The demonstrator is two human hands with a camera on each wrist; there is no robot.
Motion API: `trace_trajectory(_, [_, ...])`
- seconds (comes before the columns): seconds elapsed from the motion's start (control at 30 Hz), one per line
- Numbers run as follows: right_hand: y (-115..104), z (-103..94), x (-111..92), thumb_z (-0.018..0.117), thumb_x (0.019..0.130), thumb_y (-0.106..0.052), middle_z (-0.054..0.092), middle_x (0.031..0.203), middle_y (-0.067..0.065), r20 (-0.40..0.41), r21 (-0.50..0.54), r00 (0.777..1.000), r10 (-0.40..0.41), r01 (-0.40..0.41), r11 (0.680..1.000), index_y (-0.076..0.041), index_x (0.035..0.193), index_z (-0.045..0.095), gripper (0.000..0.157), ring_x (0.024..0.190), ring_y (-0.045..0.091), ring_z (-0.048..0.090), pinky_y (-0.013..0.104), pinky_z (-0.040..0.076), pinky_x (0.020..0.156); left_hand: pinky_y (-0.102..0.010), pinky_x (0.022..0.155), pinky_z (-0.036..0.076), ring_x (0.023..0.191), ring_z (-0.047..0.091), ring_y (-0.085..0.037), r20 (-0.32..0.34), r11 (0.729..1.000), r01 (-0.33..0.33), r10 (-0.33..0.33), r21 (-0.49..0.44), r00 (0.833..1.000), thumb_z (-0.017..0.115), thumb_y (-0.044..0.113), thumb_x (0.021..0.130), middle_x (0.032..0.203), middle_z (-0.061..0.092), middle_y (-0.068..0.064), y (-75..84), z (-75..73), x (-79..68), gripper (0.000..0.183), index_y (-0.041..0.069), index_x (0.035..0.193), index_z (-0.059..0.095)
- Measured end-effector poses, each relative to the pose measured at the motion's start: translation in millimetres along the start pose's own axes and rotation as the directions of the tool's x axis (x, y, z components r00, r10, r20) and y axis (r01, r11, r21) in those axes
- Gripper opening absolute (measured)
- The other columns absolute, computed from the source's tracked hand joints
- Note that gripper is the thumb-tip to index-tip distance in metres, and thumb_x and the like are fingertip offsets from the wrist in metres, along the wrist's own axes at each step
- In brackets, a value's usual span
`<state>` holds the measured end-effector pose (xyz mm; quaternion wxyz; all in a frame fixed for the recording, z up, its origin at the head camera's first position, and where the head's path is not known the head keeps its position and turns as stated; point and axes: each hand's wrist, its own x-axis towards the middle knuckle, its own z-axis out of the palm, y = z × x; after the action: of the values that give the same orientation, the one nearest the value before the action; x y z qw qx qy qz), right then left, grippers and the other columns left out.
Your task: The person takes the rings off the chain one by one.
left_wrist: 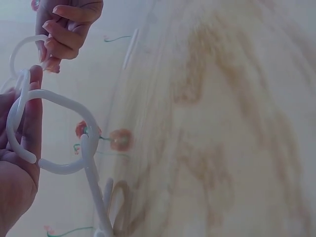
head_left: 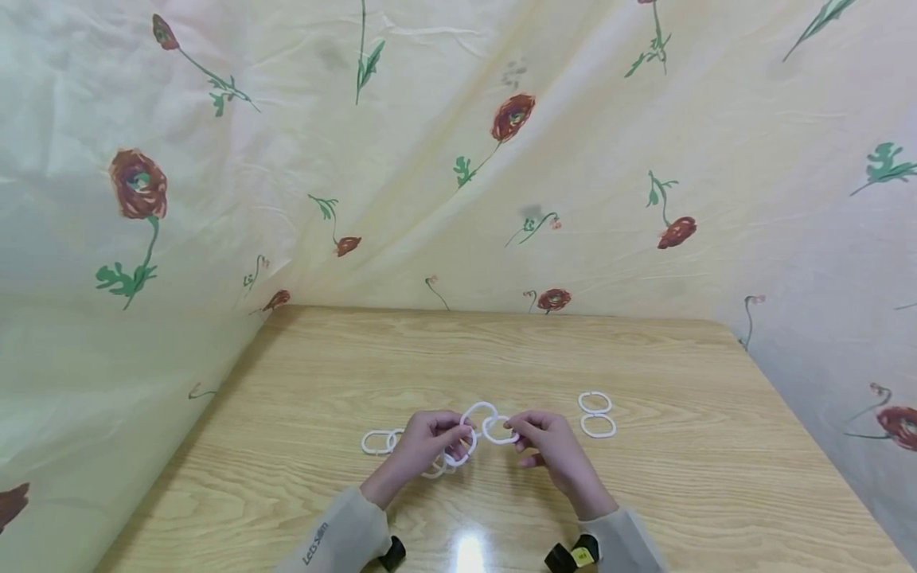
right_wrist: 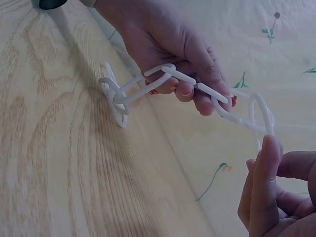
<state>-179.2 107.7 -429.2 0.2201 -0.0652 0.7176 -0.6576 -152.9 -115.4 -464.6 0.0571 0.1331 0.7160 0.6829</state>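
Observation:
My left hand (head_left: pixel 428 444) grips a chain of white plastic C-shaped links between thumb and fingers. One held link (left_wrist: pixel 91 118) has a small gap in its ring, and further links hang from it toward the table. My right hand (head_left: pixel 550 447) pinches the end link (head_left: pixel 485 430) between thumb and fingertips. That link meets another white link (head_left: pixel 478 403) arching up from the left hand. In the right wrist view the lower links (right_wrist: pixel 114 101) dangle below the left hand (right_wrist: pixel 170 44), close to the wood. Fingers partly hide where the links join.
Two white oval links (head_left: pixel 598 415) lie one behind the other on the wooden table (head_left: pixel 458 350), right of the right hand. More white links (head_left: pixel 364 442) rest left of the left hand. A flowered cloth (head_left: pixel 401 159) hangs behind the table and along its sides.

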Motion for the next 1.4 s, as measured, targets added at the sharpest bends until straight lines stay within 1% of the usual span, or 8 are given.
trace_trajectory(0.2, [1.0,2.6,0.7,0.053,0.098,-0.012,0.056,0.073,-0.006,0.021,-0.004,1.0,-0.001,0.001,1.0,0.019,0.114,0.055,0.035,0.065,0.003,0.052,0.017,0.052,0.051,-0.019,0.06,0.058,0.061,0.066,-0.003,-0.011,1.0,0.009,-0.009,-0.019,1.0,0.06,0.009,0.095,0.089,0.065,-0.038,1.2,1.3,-0.3,0.028,-0.017,0.105,0.063])
trace_trajectory(0.3, [2.8,3.9,1.8,0.053,0.098,-0.014,0.056,0.073,-0.006,0.035,-0.006,0.999,-0.006,0.007,1.0,0.018,0.114,0.055,0.036,0.065,0.003,0.052,0.017,0.052,0.051,-0.018,0.06,0.058,0.061,0.066,-0.003,-0.011,1.0,0.0,0.0,-0.029,1.0,0.06,0.009,0.095,0.088,0.065,-0.037,1.7,2.5,-0.5,0.028,-0.017,0.106,0.063])
trace_trajectory(0.57, [2.9,7.0,0.3,0.054,0.097,-0.012,0.055,0.073,-0.006,0.053,0.017,0.999,0.001,-0.002,1.0,0.019,0.113,0.055,0.035,0.063,0.003,0.051,0.016,0.052,0.049,-0.018,0.06,0.058,0.062,0.064,-0.001,-0.023,1.0,-0.013,0.012,-0.025,1.0,0.06,0.008,0.095,0.09,0.063,-0.041,0.2,4.9,1.0,0.028,-0.018,0.107,0.062])
trace_trajectory(0.97, [5.4,7.3,-0.7,0.053,0.098,-0.015,0.055,0.073,-0.006,0.057,0.01,0.998,0.016,-0.016,1.0,0.018,0.114,0.055,0.037,0.064,0.003,0.051,0.016,0.051,0.05,-0.017,0.06,0.057,0.062,0.064,0.001,-0.035,0.999,-0.034,0.033,-0.025,0.999,0.059,0.007,0.095,0.091,0.06,-0.045,-0.2,5.3,0.6,0.028,-0.019,0.106,0.062])
trace_trajectory(1.23, [5.2,6.7,-1.6,0.053,0.099,-0.015,0.056,0.074,-0.006,0.065,0.01,0.998,0.016,-0.017,1.0,0.017,0.114,0.056,0.036,0.064,0.003,0.051,0.017,0.052,0.049,-0.017,0.06,0.057,0.062,0.064,0.001,-0.04,0.999,-0.029,0.028,-0.018,0.999,0.059,0.006,0.095,0.089,0.062,-0.042,0.8,6.7,0.5,0.027,-0.018,0.106,0.062])
trace_trajectory(1.4, [5.8,7.7,-1.7,0.053,0.098,-0.015,0.055,0.074,-0.006,0.058,0.007,0.998,0.03,-0.031,0.999,0.017,0.114,0.056,0.036,0.065,0.003,0.051,0.016,0.051,0.049,-0.018,0.06,0.058,0.063,0.065,0.0,-0.05,1.0,-0.018,0.018,-0.018,0.999,0.06,0.007,0.095,0.088,0.064,-0.04,0.2,6.8,-0.1,0.027,-0.017,0.106,0.063])
